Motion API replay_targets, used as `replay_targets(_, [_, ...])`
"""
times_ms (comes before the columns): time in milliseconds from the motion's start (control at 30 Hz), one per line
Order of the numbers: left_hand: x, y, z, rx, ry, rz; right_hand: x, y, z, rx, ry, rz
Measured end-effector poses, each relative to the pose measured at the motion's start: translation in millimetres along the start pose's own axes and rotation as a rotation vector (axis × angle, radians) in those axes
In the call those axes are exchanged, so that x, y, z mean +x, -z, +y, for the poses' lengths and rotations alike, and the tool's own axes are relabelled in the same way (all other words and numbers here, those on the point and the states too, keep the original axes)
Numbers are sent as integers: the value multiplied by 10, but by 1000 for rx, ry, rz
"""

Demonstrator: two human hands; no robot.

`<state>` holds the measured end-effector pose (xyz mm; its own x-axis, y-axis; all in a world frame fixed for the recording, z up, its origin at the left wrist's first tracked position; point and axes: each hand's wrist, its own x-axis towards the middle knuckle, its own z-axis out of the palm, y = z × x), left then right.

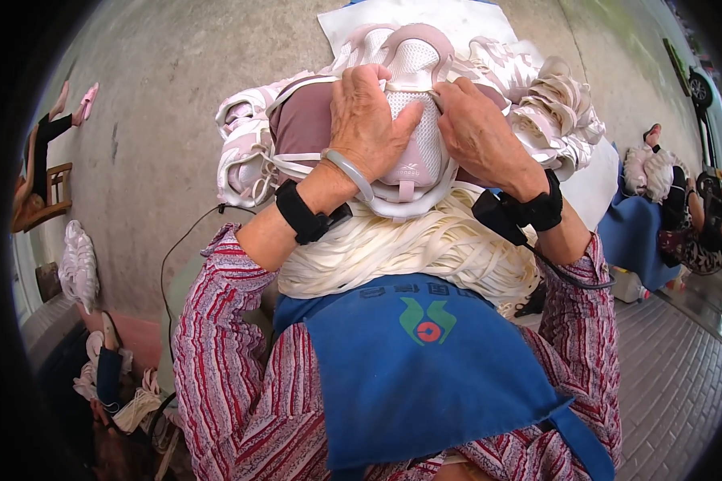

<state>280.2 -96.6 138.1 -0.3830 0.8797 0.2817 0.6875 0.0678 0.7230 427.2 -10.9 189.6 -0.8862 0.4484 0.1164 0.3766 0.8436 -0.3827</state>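
A pink and white shoe upper (413, 172) with a mesh tongue lies in front of me, toe part away from my body. My left hand (365, 120) is closed on its left edge, the thumb lying across the mesh. On the opposite edge, my right hand (477, 132) has its fingers curled around the material near the lace holes. A white lace (297, 90) loops out over a mauve padded surface (303, 120) at the left. What the fingertips pinch is partly hidden. Below the upper, a thick bundle of cream laces (401, 252) rests on my lap.
More shoe uppers are heaped at the left (245, 164) and right (557, 112). My blue apron (425, 377) covers my lap. A cable (168, 276) runs along my left side. Other people sit at both sides, near further piles of uppers (78, 264).
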Motion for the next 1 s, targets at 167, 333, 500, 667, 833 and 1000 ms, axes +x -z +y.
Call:
replay_targets(167, [51,-5,-12,75,-43,-29,8,-29,73,56,-12,-16])
replay_targets(333, [101,-41,-8,117,-9,-41,23,-37,235,126,-28,-35])
replay_targets(500, [47,-81,-24,124,-17,10,4,-28,187,112,-27,-24])
replay_targets(667, [31,-100,-29,81,-62,72,-51,-34,75,124,-35,49])
replay_targets(833, [34,-1,-23,6,-51,42,-81,-99,11,156,-29,159])
replay_targets(1000, [-29,59,-23,-115,-71,52,-103,-62,-80,66,-114,178])
